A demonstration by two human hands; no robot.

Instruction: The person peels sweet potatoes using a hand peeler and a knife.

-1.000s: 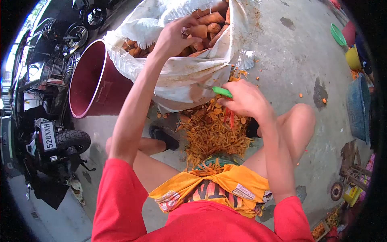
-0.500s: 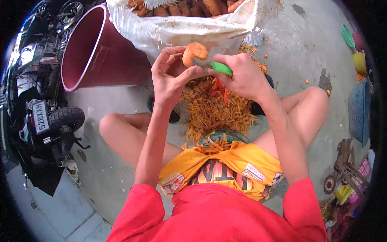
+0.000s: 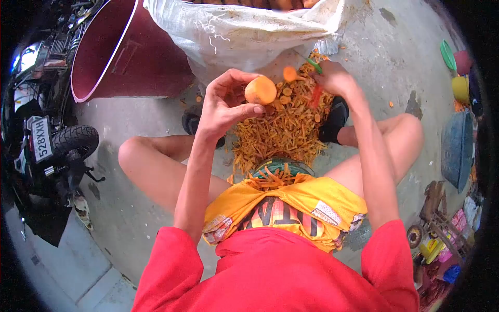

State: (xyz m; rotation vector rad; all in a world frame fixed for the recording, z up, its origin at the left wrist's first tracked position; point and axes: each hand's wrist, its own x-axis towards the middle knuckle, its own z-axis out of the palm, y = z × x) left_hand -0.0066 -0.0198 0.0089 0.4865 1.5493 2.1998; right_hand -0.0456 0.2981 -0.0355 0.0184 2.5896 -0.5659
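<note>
My left hand (image 3: 223,101) grips a carrot (image 3: 260,90), its smooth orange cut end facing up. To the right, my right hand (image 3: 333,78) is closed on a green-handled knife (image 3: 314,65); the blade points up and left, partly blurred. A small orange slice (image 3: 289,73) is between the hands, above the heap. Below them a heap of carrot peelings (image 3: 280,132) lies on the floor, with round slices on it. Something red and blurred (image 3: 316,95) shows just under my right hand.
A white sack (image 3: 249,39) of carrots stands ahead, beside a large maroon tub (image 3: 150,62). Peelings also lie on a green container (image 3: 296,167) at my lap. A motorcycle (image 3: 57,145) is at the left. A blue basin (image 3: 457,151) and a small cart (image 3: 442,229) stand at the right.
The knife has left the carrot and moved right with my right hand. The carrot's end now shows a fresh flat cut, and a slice has come away. My left hand has shifted slightly lower.
</note>
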